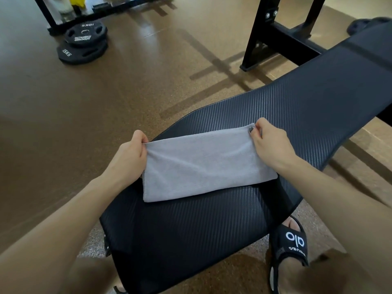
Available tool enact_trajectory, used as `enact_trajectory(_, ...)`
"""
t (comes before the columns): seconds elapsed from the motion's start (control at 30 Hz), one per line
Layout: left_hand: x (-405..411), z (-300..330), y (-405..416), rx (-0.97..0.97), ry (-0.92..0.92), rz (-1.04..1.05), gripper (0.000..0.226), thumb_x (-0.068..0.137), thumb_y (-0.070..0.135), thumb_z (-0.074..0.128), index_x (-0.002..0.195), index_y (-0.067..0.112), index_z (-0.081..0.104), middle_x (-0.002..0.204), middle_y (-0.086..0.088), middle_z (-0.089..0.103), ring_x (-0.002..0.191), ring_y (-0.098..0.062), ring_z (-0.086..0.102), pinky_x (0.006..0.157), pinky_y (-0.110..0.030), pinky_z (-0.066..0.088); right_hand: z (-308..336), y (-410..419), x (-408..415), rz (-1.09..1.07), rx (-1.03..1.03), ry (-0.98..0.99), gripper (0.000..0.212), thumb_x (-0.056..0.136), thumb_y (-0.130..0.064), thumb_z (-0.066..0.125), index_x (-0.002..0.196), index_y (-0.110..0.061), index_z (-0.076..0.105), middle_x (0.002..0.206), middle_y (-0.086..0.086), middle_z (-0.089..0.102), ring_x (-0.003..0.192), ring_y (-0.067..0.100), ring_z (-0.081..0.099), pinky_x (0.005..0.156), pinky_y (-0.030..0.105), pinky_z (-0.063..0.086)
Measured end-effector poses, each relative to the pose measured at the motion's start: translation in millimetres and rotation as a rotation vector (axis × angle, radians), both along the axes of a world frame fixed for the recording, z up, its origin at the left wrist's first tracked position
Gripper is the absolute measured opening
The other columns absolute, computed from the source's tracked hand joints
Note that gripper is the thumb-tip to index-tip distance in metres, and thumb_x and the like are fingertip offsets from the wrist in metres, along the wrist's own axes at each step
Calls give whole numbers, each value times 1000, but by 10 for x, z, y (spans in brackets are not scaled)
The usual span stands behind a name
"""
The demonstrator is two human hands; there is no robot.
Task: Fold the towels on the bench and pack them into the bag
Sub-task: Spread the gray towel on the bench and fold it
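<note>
Grey microfibre towel (203, 164), folded into a flat rectangle, pinched at both far corners. Left hand (129, 158) closed on the far left corner, thumb over the cloth and fingers curled beneath, lifting that corner slightly so that soft creases fan out from it. Right hand (269, 143) nipping the far right corner between thumb and fingertips, dark-painted thumbnail showing just at the hem. Both forearms bare, reaching in from the near side.

Near long edge of the towel lying flat on the black ribbed padded bench (191, 230), roughly midway along the seat's width, left short edge close to the bench's left edge, right near corner tucked under the right wrist. Bench pad stretching away toward the upper right, narrowing past the towel.

Beside the bench's right edge, on the floor, a foot in a black slide sandal (293, 245) with white lettering. Brown speckled cork-like floor (106, 102) all around. Well apart at far left, two black round weight plates (83, 42) stacked on the floor beside a black metal rack (280, 32) frame; another black upright frame standing beyond the bench's far stretch. No bag visible.
</note>
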State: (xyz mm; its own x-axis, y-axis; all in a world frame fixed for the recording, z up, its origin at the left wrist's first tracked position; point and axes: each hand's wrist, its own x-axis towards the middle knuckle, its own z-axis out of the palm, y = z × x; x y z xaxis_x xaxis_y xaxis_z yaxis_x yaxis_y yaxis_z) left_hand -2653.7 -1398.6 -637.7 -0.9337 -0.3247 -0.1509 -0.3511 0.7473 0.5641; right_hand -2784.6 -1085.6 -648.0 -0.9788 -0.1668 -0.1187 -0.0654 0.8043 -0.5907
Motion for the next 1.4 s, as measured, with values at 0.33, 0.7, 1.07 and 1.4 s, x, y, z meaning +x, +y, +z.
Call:
enact_trajectory(0.33, -52, 2, 45, -270, -42, -48, 12, 103, 18, 35, 103, 19, 46, 83, -5, 60, 71, -27, 57, 63, -42, 48, 53, -78, -1, -90, 162, -18, 36, 106, -45, 39, 101, -11, 50, 91, 9, 60, 82, 31, 60, 74, 46, 53)
enact_trajectory(0.7, -49, 55, 29, -218, -40, -110, 17, 94, 32, 56, 106, 21, 53, 109, 4, 47, 97, -18, 52, 79, -37, 46, 157, -19, 59, -28, 211, -53, 32, 94, -39, 54, 103, -9, 52, 96, 7, 61, 83, 26, 59, 64, 37, 47)
enact_trajectory(1.07, -181, 103, 58, -183, -98, -122, 19, 91, 25, 63, 109, 20, 60, 105, 1, 55, 102, -18, 52, 83, -33, 41, 253, 31, 27, -51, -4, -337, 34, 82, -32, 65, 68, -14, 40, 66, 2, 40, 60, 19, 42, 56, 34, 32)
enact_trajectory(1.4, -84, 234, 54, -156, -158, -161, 30, 100, 7, 41, 113, 15, 66, 109, -1, 64, 102, -19, 57, 78, -30, 40, 271, 203, -36, 4, -59, -262, 23, 95, -32, 64, 96, -10, 57, 101, 7, 63, 91, 24, 60, 72, 38, 48)
